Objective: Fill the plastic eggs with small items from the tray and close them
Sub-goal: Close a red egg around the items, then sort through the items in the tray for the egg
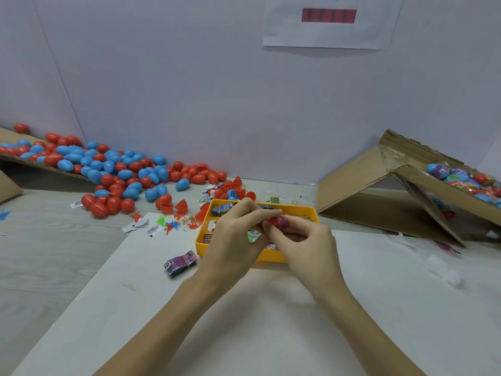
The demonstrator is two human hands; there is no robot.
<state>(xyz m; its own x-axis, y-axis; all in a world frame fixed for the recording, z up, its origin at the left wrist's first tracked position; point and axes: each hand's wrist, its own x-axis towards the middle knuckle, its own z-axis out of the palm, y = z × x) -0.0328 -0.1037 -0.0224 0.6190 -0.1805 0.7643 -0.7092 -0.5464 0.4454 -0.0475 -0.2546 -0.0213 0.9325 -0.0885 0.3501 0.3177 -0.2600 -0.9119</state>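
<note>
Both my hands meet over the yellow tray (pixel 303 210) in the middle of the table. Between them is a red plastic egg (pixel 276 221) with something purple showing at its right side. My left hand (pixel 238 234) pinches the egg from the left, and a green packet (pixel 253 236) peeks out under its fingers. My right hand (pixel 303 240) grips the egg from the right with curled fingers. The tray holds several small wrapped packets (pixel 221 209), partly hidden by my hands.
A heap of red and blue eggs (pixel 108 169) spills from a cardboard flap at the left. Open red egg halves (pixel 176 206) and small toy figures (pixel 173 225) lie left of the tray. A purple packet bundle (pixel 180 263) sits near its corner. A cardboard box (pixel 433 191) of filled eggs stands right.
</note>
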